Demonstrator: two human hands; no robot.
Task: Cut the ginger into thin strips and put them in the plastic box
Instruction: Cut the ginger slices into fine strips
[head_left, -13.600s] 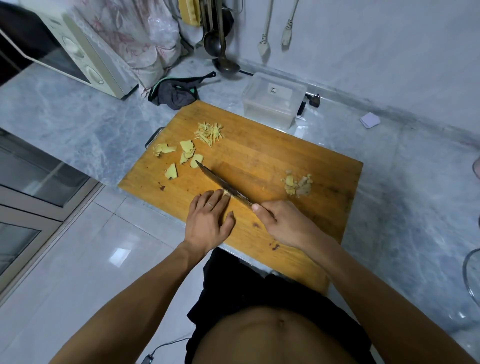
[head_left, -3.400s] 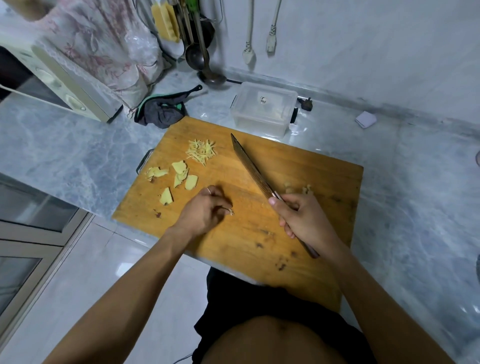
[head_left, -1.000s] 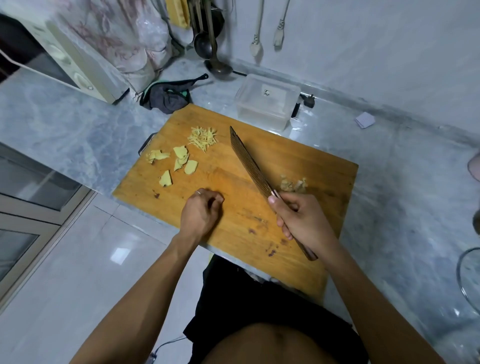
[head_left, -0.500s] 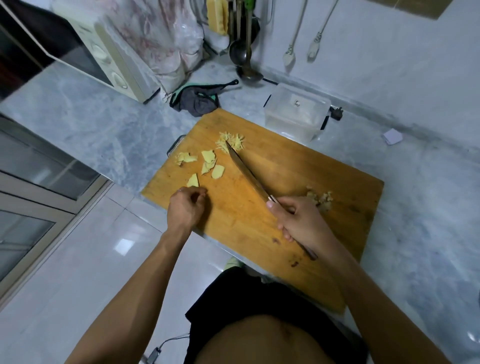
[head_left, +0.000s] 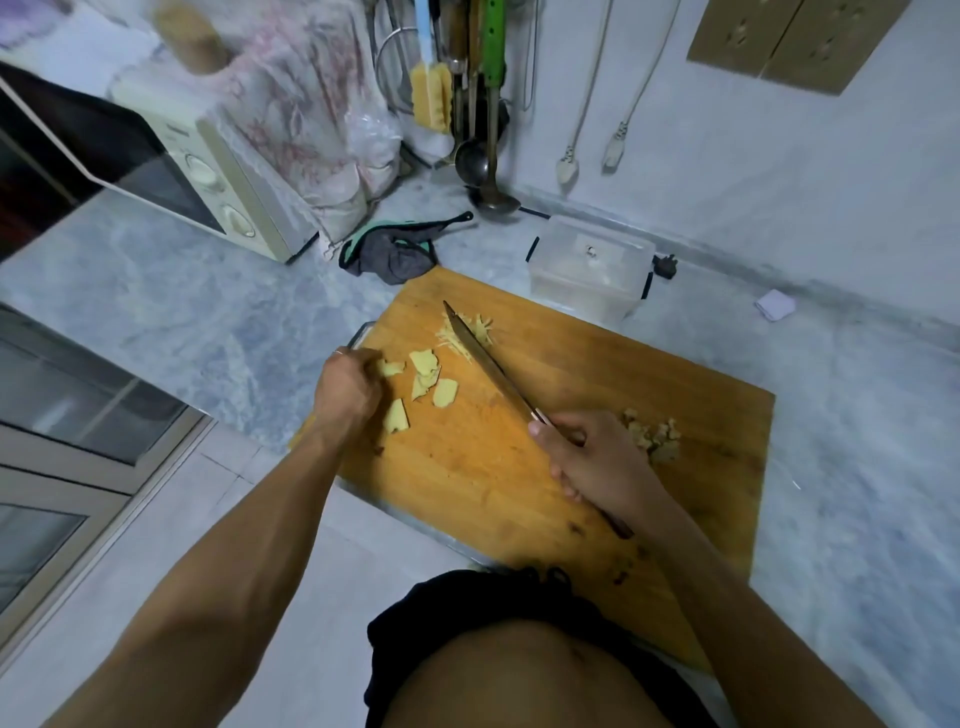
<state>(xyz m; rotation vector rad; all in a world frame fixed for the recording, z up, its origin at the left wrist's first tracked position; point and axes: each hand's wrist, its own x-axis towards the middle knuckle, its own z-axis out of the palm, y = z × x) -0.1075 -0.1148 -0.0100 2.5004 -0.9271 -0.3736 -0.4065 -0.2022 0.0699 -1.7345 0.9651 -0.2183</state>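
**Ginger on the board, knife in your right hand**

You stand at a grey-veined marble tabletop (head_left: 182, 312) under a pale wall, with a cream microwave oven (head_left: 208, 176) at the back left. The rectangular wooden cutting board (head_left: 597, 374) carries flat yellow ginger slices (head_left: 425, 364), a heap of thin ginger strips (head_left: 480, 330) under the blade tip, and knobbly scraps (head_left: 655, 435). Your right hand (head_left: 592, 462) has its fingers wrapped round the long steel knife (head_left: 488, 364). Your left hand (head_left: 345, 387) curls its fingers at one slice; whether it grips, you cannot tell. The lidded clear plastic box (head_left: 589, 265) sits just beyond the board.
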